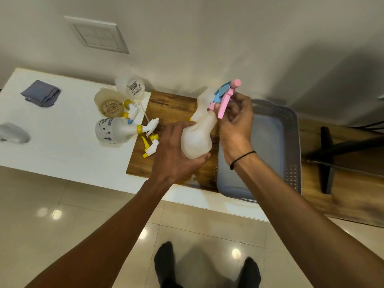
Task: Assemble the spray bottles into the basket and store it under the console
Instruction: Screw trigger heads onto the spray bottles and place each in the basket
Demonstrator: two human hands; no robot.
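Observation:
My left hand (pixel 173 154) grips the base of a translucent white spray bottle (pixel 197 138), held tilted above the console. My right hand (pixel 234 125) pinches the pink and blue spray head (pixel 226 96) at the bottle's neck. A grey perforated basket (pixel 291 146) sits just right of my hands on the wooden part of the console, nothing visible inside it. To the left lie an assembled white bottle with a yellow collar (pixel 112 130), two other bottles on their sides (pixel 110 104) (pixel 132 86), and a loose yellow and white spray head (pixel 150 145).
A folded grey cloth (pixel 41 93) and a pale grey object (pixel 12 134) lie on the white console top (pixel 62 146) at the left. A black stand (pixel 332 150) rests right of the basket. A wall plate (pixel 97 34) is above. My feet stand on tiled floor.

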